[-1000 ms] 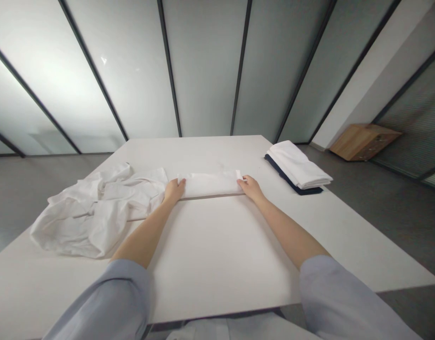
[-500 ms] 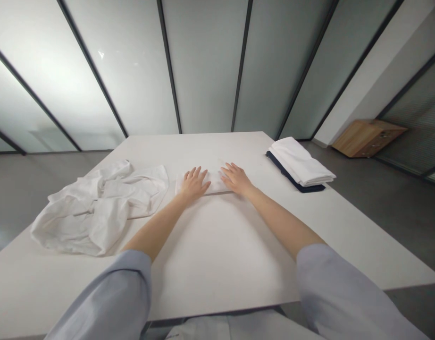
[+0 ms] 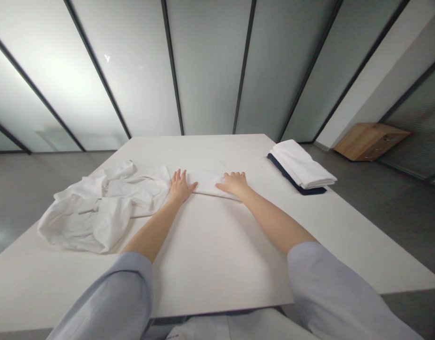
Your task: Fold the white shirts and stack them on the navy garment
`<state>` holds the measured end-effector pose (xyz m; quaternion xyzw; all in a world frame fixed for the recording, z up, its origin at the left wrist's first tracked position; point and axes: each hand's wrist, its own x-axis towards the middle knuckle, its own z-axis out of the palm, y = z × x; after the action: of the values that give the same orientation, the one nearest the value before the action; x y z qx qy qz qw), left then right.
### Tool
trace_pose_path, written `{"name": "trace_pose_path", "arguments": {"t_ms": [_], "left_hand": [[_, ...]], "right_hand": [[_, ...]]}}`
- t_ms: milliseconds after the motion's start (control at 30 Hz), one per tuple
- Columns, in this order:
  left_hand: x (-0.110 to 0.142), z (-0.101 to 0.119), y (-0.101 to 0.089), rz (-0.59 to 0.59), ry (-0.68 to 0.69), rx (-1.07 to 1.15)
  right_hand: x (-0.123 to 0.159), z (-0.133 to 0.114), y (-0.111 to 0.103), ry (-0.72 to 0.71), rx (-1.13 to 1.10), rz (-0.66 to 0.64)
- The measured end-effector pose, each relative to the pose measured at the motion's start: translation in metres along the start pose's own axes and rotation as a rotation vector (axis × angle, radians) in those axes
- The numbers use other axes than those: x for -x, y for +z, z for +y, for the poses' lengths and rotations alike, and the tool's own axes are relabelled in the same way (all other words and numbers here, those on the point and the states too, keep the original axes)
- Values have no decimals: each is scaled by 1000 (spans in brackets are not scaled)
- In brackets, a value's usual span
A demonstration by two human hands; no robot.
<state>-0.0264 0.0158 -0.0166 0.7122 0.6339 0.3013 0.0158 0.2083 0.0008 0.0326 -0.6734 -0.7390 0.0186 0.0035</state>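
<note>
Our left hand, fingers spread, and right hand, curled, grip unclear, press a folded white cloth; one pile lies folded, one crumpled heap unfolded

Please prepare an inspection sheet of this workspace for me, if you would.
Surface: white table, cloths lying on it.
Job's things: flat folded white cloth between the hands; rumpled white cloth at left; folded white fabric on dark fabric at right.
Clutter: nothing seen.
Hands: left hand spread at the folded cloth's left end; right hand at its right, fingers bent, grip unclear.
Cables: nothing seen.
Surroundings: frosted panels, wooden cabinet.
</note>
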Motion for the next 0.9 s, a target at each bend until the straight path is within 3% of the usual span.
{"name": "trace_pose_path", "arguments": {"t_ms": [100, 200, 467, 767, 900], "left_hand": [[2, -8, -3, 151, 29, 125], [2, -12, -5, 205, 10, 216], [-1, -12, -13, 338, -127, 328], [-1, -11, -15, 320, -177, 338], [-2, -13, -13, 306, -193, 343]], "right_hand": [[-8, 3, -5, -22, -17, -25], [-17, 10, -3, -61, -130, -75], [-23, 11, 5, 99, -314, -180], [-22, 16, 1, 68, -442, -276], [-24, 29, -3, 35, -366, -213]]}}
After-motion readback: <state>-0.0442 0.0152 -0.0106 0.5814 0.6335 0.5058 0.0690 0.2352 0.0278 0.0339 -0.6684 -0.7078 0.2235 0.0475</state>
